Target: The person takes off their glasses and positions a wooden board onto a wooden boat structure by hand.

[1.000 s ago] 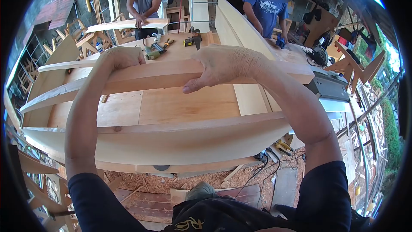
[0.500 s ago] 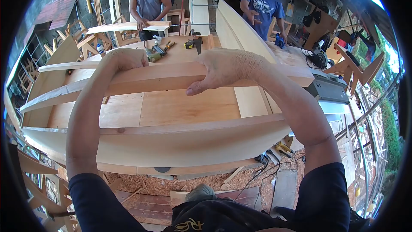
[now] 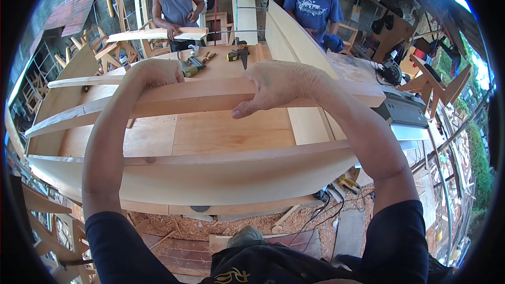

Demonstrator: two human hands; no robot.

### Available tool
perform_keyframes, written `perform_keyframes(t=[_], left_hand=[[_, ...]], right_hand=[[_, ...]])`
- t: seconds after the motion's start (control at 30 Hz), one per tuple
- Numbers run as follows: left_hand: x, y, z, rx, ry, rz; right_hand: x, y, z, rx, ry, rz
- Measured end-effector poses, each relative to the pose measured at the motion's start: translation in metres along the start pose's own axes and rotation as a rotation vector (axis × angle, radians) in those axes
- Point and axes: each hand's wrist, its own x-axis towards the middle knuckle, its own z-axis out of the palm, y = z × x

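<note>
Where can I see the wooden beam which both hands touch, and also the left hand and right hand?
Wooden beam (image 3: 200, 103): head view, its near side, between the hands.
Left hand (image 3: 162, 71): head view, back of the hand.
Right hand (image 3: 280, 80): head view, back of the hand.

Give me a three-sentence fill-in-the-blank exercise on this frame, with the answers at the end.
1. The thumb showing on the near face of the long, pale brown wooden beam belongs to the wearer's ____ hand.
2. Beyond the beam lies a small tape measure coloured black and ____.
3. In the picture, the co-worker in the grey sleeveless top stands to the ____ of the co-worker in the printed blue T-shirt.
Missing words: right; yellow; left.
</note>
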Motion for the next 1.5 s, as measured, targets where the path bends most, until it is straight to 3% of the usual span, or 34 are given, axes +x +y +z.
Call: perform_keyframes(t=[0.43, 0.63, 0.73, 0.77, 1.1, 1.27, 1.37, 1.5], left_hand=[[0.002, -0.002, 0.001, -0.024, -0.012, -0.011], [0.005, -0.006, 0.002, -0.025, 0.010, 0.000], [0.004, -0.004, 0.003, -0.018, 0.021, 0.007], [0.003, -0.004, 0.004, -0.014, 0.024, 0.010], [-0.001, -0.002, 0.006, 0.023, 0.132, 0.069], [-0.004, 0.007, 0.001, 0.025, 0.037, 0.010], [-0.001, 0.005, 0.000, 0.039, 0.029, 0.017], [0.002, -0.001, 0.001, 0.029, 0.030, 0.032]], right_hand=[[0.000, 0.003, 0.004, 0.075, 0.031, -0.044], [0.005, 0.013, -0.002, 0.301, 0.383, -0.154], [0.021, 0.039, 0.000, 0.149, 0.680, -0.323], [0.019, 0.038, -0.001, 0.166, 0.707, -0.290], [0.025, 0.034, 0.006, 0.200, 0.541, -0.123], [0.027, 0.037, 0.002, 0.163, 0.451, -0.074], [0.026, 0.036, 0.010, 0.311, 0.481, -0.085], [0.031, 0.039, 0.010, 0.194, 0.467, -0.068]])
